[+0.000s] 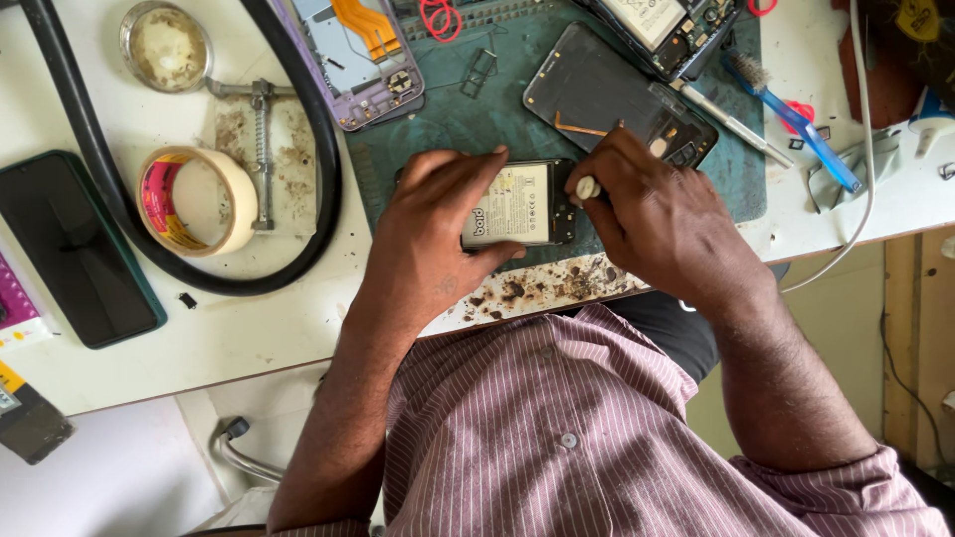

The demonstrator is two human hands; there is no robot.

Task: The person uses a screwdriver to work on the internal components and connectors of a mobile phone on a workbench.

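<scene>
An opened phone point(517, 204) with its pale battery showing lies on the green work mat point(448, 109) near the table's front edge. My left hand point(433, 229) lies over the phone's left end and grips it from both sides. My right hand point(662, 214) is closed around a small screwdriver point(587, 187) whose round pale cap shows; its tip stands on the phone's right end. A dark back cover point(597, 89) lies just beyond my hands.
A roll of tape point(196, 201), a thick black hose point(318, 149), a dark phone point(75, 249), a purple phone frame point(358, 60), a round dish point(164, 45), a blue toothbrush point(791, 114) and another opened phone point(667, 30) lie around the mat.
</scene>
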